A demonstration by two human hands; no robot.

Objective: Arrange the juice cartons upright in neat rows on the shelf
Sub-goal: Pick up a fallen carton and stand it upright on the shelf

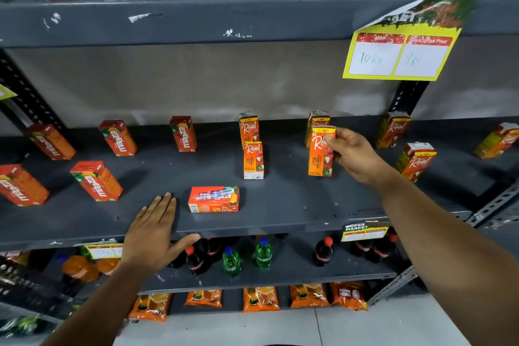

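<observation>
The right hand (348,153) is clamped on an upright litchi carton (320,150), likely being lined up behind-row style. The left hand (153,229), fingers spread, is rested flat on the shelf (280,205) edge beside one toppled mango carton (214,199), probably for balance.

1 carton (214,199) lies before 2 upright rows (253,160).

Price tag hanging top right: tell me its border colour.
Yellow border on the price tag, with red-topped white boxes; the head view shows it.
</observation>
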